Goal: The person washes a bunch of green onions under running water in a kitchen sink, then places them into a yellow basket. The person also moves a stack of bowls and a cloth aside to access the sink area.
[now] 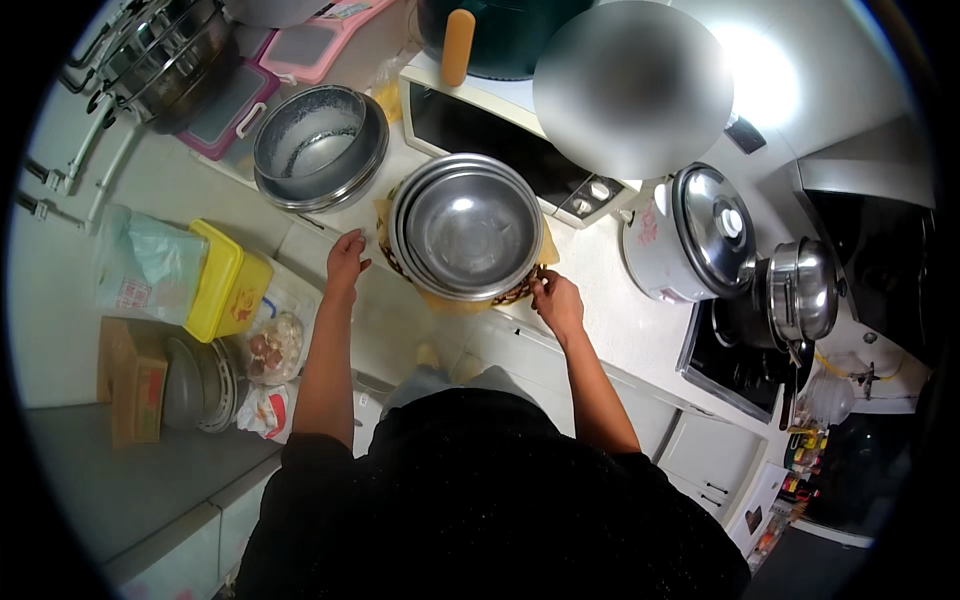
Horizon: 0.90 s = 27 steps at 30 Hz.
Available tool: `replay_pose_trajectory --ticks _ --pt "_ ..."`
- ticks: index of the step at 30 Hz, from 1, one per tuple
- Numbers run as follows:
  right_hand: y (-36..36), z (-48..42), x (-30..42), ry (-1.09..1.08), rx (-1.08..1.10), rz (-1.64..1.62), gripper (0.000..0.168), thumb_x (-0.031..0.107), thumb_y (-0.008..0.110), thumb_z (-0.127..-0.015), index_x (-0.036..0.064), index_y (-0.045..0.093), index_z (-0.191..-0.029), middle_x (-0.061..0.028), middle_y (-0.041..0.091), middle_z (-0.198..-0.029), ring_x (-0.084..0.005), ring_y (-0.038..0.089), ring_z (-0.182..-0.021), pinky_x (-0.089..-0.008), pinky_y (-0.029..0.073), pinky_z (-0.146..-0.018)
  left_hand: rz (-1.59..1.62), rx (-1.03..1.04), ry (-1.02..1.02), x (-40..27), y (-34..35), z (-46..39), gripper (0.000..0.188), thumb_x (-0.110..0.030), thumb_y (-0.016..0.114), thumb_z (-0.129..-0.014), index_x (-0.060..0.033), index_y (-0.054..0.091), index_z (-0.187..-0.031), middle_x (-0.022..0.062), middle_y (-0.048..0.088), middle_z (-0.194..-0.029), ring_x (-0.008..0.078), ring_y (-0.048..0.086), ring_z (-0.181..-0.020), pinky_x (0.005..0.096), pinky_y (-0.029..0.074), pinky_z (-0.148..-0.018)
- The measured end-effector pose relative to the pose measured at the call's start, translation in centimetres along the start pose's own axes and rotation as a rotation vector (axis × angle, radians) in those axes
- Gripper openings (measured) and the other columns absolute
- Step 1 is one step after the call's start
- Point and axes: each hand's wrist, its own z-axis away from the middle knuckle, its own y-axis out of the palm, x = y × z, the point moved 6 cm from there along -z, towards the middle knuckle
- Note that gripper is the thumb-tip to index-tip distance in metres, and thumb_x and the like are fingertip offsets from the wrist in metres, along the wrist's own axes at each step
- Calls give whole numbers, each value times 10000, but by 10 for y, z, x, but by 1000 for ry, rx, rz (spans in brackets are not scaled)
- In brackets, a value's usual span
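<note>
Nested stainless steel bowls [472,229] rest in a woven basket [517,294] with yellowish paper or cloth showing around them, on the white counter. My right hand [559,300] is at the basket's near right rim, its fingers curled against the edge. To the left of the basket, my left hand [348,259] hangs apart from it by the counter's front edge, fingers loosely bent and holding nothing. Metal pots or basins [322,142], the upper one with whitish residue inside, stand stacked on the counter beyond my left hand.
A white microwave oven [495,124] stands behind the bowls. Right of it are a large rice cooker [660,240] and steel pots [802,292] on a black cooktop [720,360]. A yellow plastic container [232,281], bagged eggs [270,349] and a cardboard box [135,382] lie left.
</note>
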Motion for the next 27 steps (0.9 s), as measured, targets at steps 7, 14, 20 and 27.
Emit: replay_pose_trajectory --ticks 7,14,20,27 --pt "12 -24 11 22 164 -272 266 98 536 -857 -41 529 -1085 -168 665 -801 -204 647 -603 -330 502 -545 44 143 -145 -7 30 -47 356 -309 464 -915 -118 555 -1201 25 579 -1098 162 540 -994 361 456 -835" --pt "15 -25 15 165 152 -767 195 43 469 -877 -54 524 -1038 -84 619 -682 -104 538 -488 -220 441 -432 -130 271 -191 -13 43 -52 357 -353 473 -902 -154 544 -1190 16 602 -1045 156 552 -940 378 462 -822" --pt "13 -29 1 319 100 -903 156 101 487 -866 -18 580 -906 -41 582 -645 -106 545 -530 -205 431 -467 -149 506 -340 -4 49 -55 496 -461 455 -895 -166 458 -1294 55 578 -1157 204 554 -1043 428 494 -815" --pt "0 -19 56 -9 -240 336 190 117 495 -819 3 572 -951 -217 637 -858 -380 623 -777 -459 493 -662 -133 566 -353 -24 53 -46 547 -437 483 -889 -154 380 -1346 57 495 -1249 217 500 -1118 472 461 -883"
